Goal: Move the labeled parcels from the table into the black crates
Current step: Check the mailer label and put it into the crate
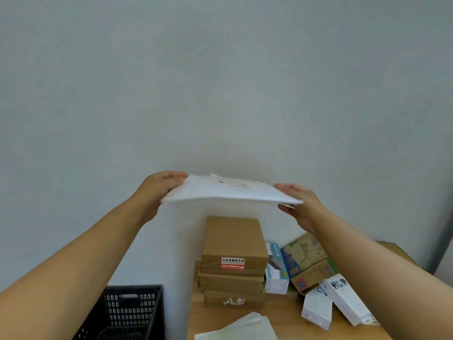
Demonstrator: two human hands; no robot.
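Observation:
A flat white padded mailer (228, 191) with a printed label on its top face is held level in the air, high above the table. My left hand (157, 190) grips its left edge and my right hand (300, 204) grips its right edge. Below it, a stack of three brown cardboard boxes (232, 261) stands on the wooden table (282, 317); the top box bears a red and white sticker. A black slatted crate (130, 312) stands at the lower left, beside the table's left edge, and what I can see of its inside holds nothing.
Right of the stack lie a blue and white box (277, 268), a printed cardboard box (308, 261) and two white boxes (340, 300). Another white mailer (242, 327) lies at the table's front edge. A plain pale wall fills the background.

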